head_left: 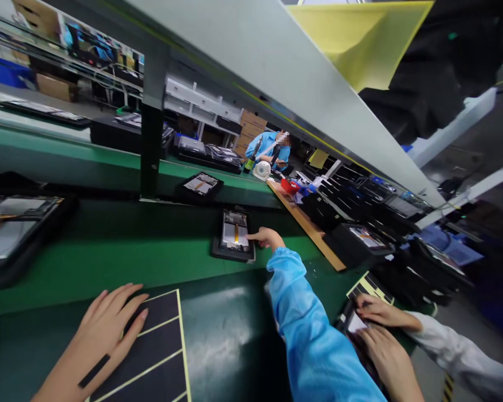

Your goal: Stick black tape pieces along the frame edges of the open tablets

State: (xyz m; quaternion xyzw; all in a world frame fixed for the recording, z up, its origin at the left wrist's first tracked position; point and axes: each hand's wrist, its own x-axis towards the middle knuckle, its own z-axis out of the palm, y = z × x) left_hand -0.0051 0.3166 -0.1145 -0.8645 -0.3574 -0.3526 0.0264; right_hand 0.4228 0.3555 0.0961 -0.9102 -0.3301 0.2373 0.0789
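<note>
My left hand (113, 326) lies open at the lower left, its fingers spread over a sheet of black rectangular stickers (159, 354) with pale yellow lines between them. A short black strip (94, 371) is stuck near its wrist. My right hand (269, 238), in a blue sleeve (304, 312), reaches forward with the index finger stretched out and the other fingers curled. That fingertip meets the right edge of an opened tablet (235, 230), whose silver battery and orange ribbon cable show. The tablet sits in a black holder (233, 255). Neither hand holds anything.
Similar opened tablets lie at the left (12, 223) and farther back (201, 183). A co-worker's hands (381, 329) handle a device at the right. A grey post (153, 111) and overhead beam (302, 72) cross the view. A wooden strip (308, 229) borders the green table (159, 257).
</note>
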